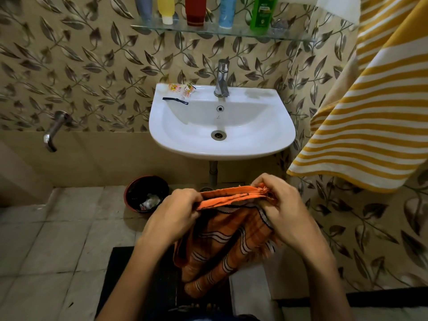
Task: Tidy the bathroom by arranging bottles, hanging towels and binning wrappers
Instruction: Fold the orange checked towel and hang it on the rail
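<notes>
Below the sink [222,149], the left hand [178,210] and right hand [281,205] each clutch the top hem of an orange towel [222,242], stretching it flat, apparently for hanging. Wrappers [181,91] lie unbinned at the sink's back-left corner, bottles [195,10] line the shelf [222,32].

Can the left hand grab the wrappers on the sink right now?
Probably not yet. The left hand and the right hand both grip the orange towel, so neither is free. The wrappers lie uncovered on the sink rim's back left corner, with nothing blocking them.
</notes>
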Demonstrator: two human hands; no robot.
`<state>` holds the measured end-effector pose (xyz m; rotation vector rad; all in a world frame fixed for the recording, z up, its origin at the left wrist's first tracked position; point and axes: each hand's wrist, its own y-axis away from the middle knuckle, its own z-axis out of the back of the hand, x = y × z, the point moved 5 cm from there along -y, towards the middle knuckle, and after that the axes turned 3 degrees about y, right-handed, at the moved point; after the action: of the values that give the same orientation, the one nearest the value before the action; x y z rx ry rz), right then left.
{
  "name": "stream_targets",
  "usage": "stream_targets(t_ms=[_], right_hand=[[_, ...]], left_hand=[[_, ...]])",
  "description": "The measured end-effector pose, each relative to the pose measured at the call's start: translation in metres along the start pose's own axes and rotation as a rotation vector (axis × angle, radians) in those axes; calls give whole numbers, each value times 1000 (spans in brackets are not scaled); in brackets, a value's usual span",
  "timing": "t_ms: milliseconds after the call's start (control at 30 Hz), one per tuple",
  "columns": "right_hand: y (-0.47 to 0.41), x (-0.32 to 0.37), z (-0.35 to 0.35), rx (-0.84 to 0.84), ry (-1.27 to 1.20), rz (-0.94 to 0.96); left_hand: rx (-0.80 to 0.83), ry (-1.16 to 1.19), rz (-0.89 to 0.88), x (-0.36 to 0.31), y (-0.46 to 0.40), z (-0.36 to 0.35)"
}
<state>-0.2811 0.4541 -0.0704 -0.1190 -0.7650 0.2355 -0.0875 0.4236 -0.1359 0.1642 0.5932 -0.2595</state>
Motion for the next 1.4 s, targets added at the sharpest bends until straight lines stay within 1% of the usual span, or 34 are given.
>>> stream_targets(t_ms=[67,167,267,333,400,433,500,567,600,633,700,767,800,833,867,933,1000,1067,1133,1200,1267,1300,1367,1400], right_hand=[[1,2,8,-53,-35,14],[2,1,19,-125,-29,20],[5,-10,26,-179,-30,-19],[9,-21,35,-244,-59,-74],[11,-34,44,-300,-81,-132],[10,-41,47,-305,-94,-158],[3,-54,46,-263,-132,-216],[-6,-61,40,-185,-114,-252],[-11,-62,37,-156,-79,-248],[-15,-60,34,-131,-44,-241],[-22,-56,27,-93,24,-227],[-26,-53,20,-57,75,-240],[-27,-55,17,-42,106,-258],[-27,-57,15,-33,137,-279],[-25,-61,13,-27,164,-300],[-20,-67,10,-21,196,-314],[-17,-70,6,-7,174,-317],[-19,-68,1,31,119,-306],[-27,-62,-4,94,63,-270],[-36,-53,-10,149,26,-214],[-41,-48,-12,170,24,-172],[-42,-47,-13,168,12,-168],[-39,-43,-16,157,-20,-172],[-35,-38,-21,158,-31,-168]], left_hand=[[-16,2,73,12,-1,0],[12,53,114,19,1,1],[56,133,44,19,2,3],[107,122,-32,17,3,9],[220,122,-114,7,10,17],[308,130,-147,-2,16,18],[530,92,-174,-20,31,17],[715,-125,-191,-28,44,10],[779,-228,-188,-30,47,7],[814,-273,-152,-28,46,7],[822,-243,-31,-19,33,11],[844,-186,4,-6,18,16],[847,-101,74,0,11,20],[802,13,170,7,5,25],[760,100,218,15,0,29],[717,176,198,18,0,32],[743,142,121,13,10,29],[849,16,-5,1,32,12],[960,-46,-46,-6,49,-11],[1059,-118,-55,-1,54,-26],[1069,-169,7,11,43,-24],[1018,-93,102,12,35,-17],[866,219,304,10,22,-5],[784,375,379,9,16,-2]])
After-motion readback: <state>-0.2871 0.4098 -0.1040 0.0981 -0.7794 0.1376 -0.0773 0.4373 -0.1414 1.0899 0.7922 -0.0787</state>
